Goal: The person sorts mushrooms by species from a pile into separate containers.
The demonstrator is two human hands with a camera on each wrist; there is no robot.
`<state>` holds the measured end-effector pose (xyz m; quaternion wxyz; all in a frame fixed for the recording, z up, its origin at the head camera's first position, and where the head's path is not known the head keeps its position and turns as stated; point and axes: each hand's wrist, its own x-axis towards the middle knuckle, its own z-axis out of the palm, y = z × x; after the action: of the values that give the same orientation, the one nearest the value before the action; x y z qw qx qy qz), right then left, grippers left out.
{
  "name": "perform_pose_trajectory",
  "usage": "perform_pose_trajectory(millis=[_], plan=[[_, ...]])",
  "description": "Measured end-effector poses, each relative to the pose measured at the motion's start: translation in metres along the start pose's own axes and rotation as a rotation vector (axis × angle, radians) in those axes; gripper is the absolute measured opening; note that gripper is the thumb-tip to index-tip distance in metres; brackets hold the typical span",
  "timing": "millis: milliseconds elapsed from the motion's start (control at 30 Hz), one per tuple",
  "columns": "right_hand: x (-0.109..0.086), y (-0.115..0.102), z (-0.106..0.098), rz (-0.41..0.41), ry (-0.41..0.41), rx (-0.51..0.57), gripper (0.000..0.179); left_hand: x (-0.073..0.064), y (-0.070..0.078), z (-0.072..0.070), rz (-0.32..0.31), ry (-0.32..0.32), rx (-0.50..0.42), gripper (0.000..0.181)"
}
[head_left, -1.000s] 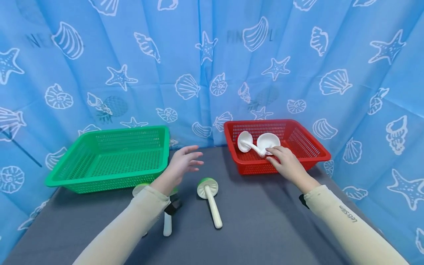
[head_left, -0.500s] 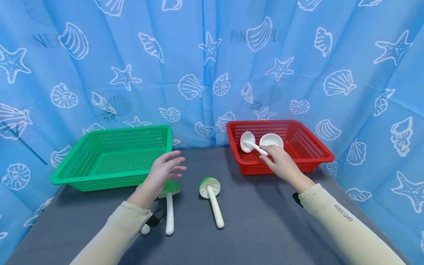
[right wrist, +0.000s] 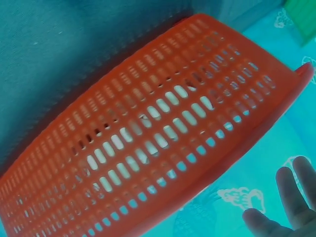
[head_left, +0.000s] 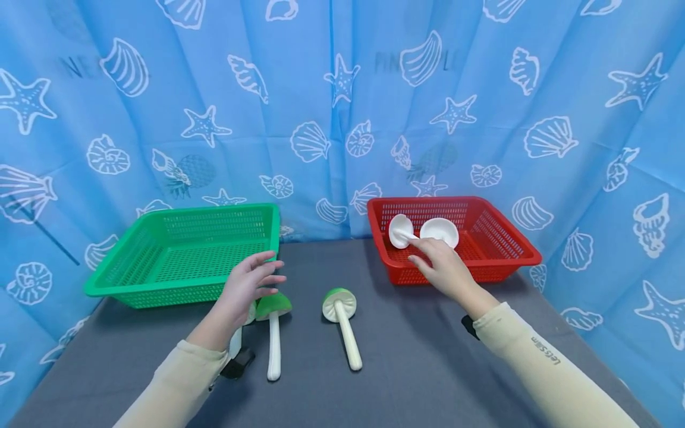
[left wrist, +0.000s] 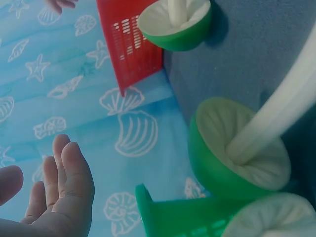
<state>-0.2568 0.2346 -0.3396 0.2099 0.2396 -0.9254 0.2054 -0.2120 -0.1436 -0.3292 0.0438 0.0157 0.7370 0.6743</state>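
Observation:
My left hand [head_left: 248, 285] hovers with relaxed fingers near the green basket [head_left: 182, 291], holding nothing. Beneath and beside it lie toy mushrooms with green caps and white stems: one mushroom [head_left: 274, 342] stands out clearly, and another mushroom [head_left: 236, 342] is mostly hidden by the hand and wrist. A third green-capped mushroom [head_left: 346, 333] lies in the middle of the table. Over the front rim of the red basket [head_left: 428, 274] is my right hand [head_left: 441, 266], its fingers loosely extended and empty. Inside that basket are a white mushroom [head_left: 398, 230] and a second white mushroom [head_left: 440, 230], partly covered by the hand.
Both baskets stand at the back of the grey-covered table [head_left: 407, 368], green at left and red at right. Behind them hangs a blue curtain [head_left: 321, 71] with white shell prints. A black wrist strap [head_left: 237, 364] shows below the left hand.
My left hand has moved left and slightly down, uncovering one green-capped mushroom beside it. My right hand has drawn back a little to the left from the white mushrooms. The mushrooms have stayed put.

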Motion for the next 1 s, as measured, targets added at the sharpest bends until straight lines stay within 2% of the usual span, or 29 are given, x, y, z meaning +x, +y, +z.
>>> perform_pose_trajectory(millis=[300, 700, 800, 1000], plan=[[0.002, -0.012, 0.007, -0.121, 0.054, 0.014, 0.043, -0.014, -0.004, -0.020, 0.018, 0.035, 0.022, 0.050], [0.001, -0.031, 0.016, -0.257, 0.105, 0.023, 0.038, -0.023, -0.008, -0.047, 0.039, 0.088, 0.102, 0.050], [0.001, -0.035, 0.018, -0.283, 0.113, 0.023, 0.038, -0.026, -0.011, -0.055, 0.057, 0.110, 0.183, 0.049], [-0.002, -0.042, 0.023, -0.310, 0.117, 0.026, 0.038, -0.035, -0.019, -0.073, 0.154, 0.175, 0.442, 0.047]])
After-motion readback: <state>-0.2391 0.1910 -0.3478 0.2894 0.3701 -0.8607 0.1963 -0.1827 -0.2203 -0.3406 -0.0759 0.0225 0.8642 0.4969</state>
